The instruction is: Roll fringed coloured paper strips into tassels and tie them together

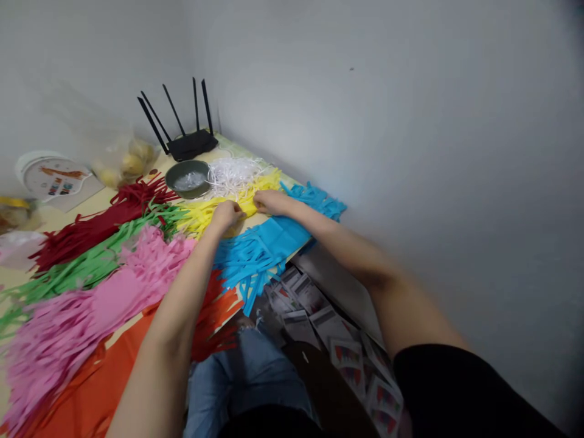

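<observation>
While left hand (228, 214) and right hand (270, 201) pinch yellow fringe (197, 217), blue fringe (267, 243) overhangs the table edge (293, 253) close by.

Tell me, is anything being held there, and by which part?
The left hand and right hand both curl at the near side of the yellow fringe, around its middle; whether they actually grip it can't be told.
</observation>
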The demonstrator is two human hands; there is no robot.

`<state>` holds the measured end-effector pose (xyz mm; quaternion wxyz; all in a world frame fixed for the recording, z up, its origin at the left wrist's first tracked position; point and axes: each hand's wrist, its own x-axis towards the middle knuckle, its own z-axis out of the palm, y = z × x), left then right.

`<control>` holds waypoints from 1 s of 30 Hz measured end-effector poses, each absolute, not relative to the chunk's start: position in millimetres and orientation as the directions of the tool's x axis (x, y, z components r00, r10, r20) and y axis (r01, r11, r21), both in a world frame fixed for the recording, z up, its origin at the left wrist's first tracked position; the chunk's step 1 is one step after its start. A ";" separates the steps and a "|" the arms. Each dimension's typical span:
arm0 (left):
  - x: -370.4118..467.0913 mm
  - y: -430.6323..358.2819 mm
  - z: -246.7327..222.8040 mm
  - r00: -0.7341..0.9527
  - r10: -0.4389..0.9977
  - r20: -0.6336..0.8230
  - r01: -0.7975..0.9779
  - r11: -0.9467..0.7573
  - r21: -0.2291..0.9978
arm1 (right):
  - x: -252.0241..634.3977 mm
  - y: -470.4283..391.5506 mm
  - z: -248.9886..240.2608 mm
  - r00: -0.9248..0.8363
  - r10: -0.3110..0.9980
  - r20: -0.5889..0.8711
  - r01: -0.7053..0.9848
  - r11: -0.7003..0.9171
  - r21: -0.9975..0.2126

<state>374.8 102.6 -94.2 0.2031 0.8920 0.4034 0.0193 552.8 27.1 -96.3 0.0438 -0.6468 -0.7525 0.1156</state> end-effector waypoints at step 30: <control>345.7 102.7 -36.1 0.434 0.817 0.381 0.795 -0.546 0.265 | 468.0 44.3 -105.4 0.074 0.994 0.077 0.865 -0.026 -0.502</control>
